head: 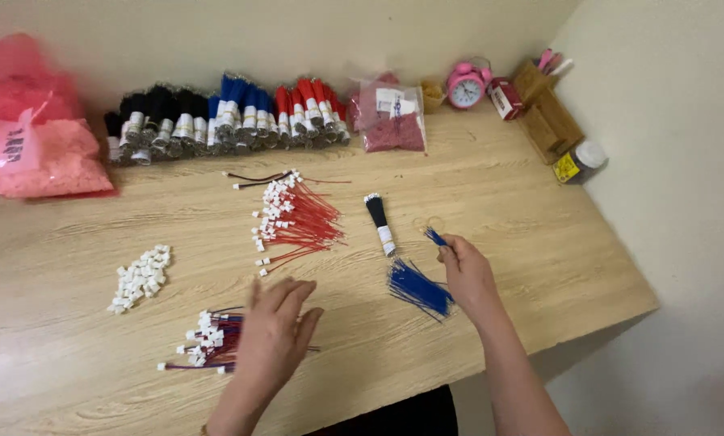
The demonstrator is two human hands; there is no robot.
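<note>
Blue wire (435, 236) pinched in my right hand (467, 270), loose blue wires (419, 288) at its 7 o'clock; left hand (277, 335) spread wide, empty, over finished leads (208, 343). Picking step; next, I judge, needs white connector (140, 278).

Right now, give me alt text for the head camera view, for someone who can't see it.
A person's right hand pinches a few blue wires above a loose pile of blue wires on a wooden table, while the left hand hovers open beside a pile of assembled wires with white connectors. Red connector wires, loose white connectors and bundled wires lie beyond.
</note>
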